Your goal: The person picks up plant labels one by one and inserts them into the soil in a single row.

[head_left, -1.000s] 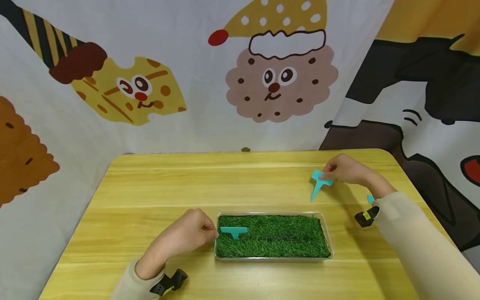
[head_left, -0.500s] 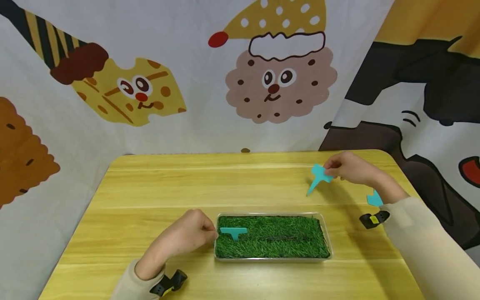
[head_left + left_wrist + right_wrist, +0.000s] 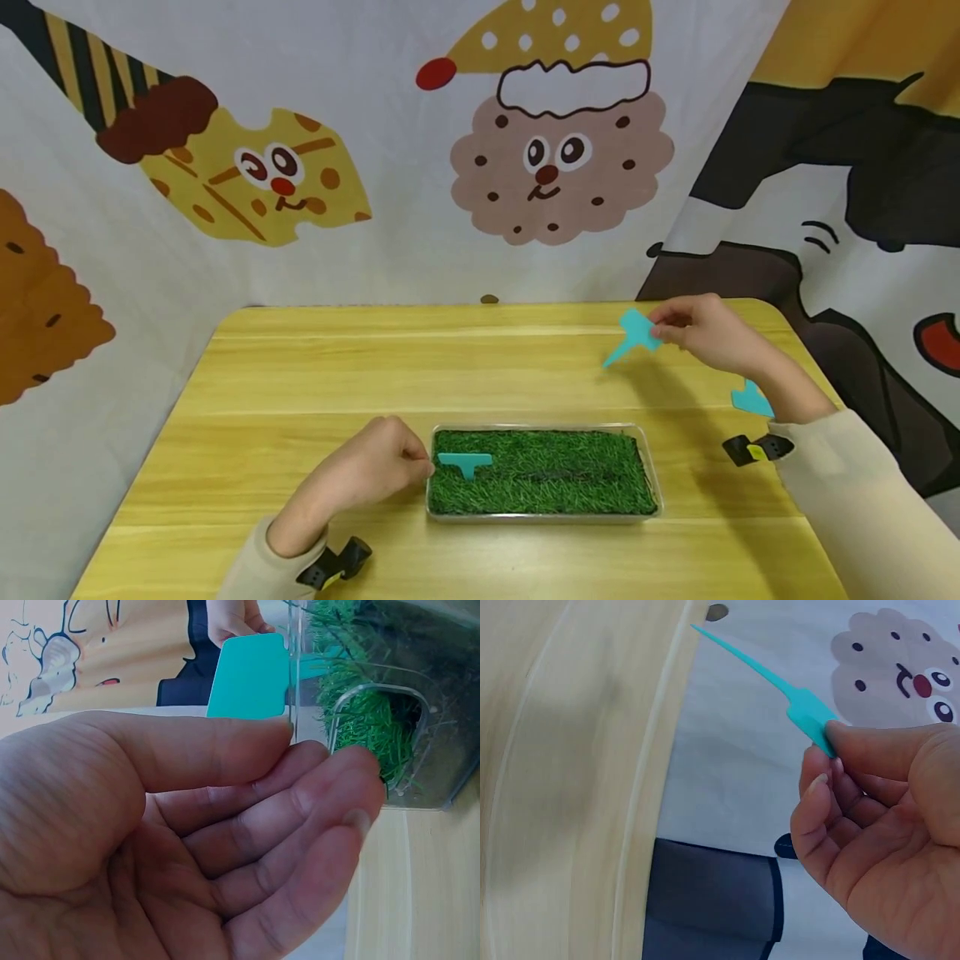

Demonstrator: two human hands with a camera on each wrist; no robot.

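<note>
My right hand (image 3: 720, 333) pinches a turquoise T-shaped plant label (image 3: 636, 330) by its wide head, above the table's far right. In the right wrist view the label (image 3: 810, 716) points its thin spike up and left. My left hand (image 3: 382, 462) is at the left end of a clear plastic box (image 3: 543, 518), thumb and curled fingers at its rim; the exact contact is partly hidden. Green artificial grass (image 3: 555, 492) fills the box. Another turquoise plant label (image 3: 465, 460) stands in the grass near the left end, its head (image 3: 251, 679) close above my left thumb.
A third turquoise plant label (image 3: 752, 400) lies on the wooden table (image 3: 315, 375) at the right, partly covered by my right forearm. Behind the table hangs a white cloth (image 3: 390, 267) printed with cartoon biscuits. Each wrist wears a black strap (image 3: 757, 450).
My right hand has lifted the plant label up and away from me, its spike swinging up to the left. More of the label lying on the table shows. My left hand stays put.
</note>
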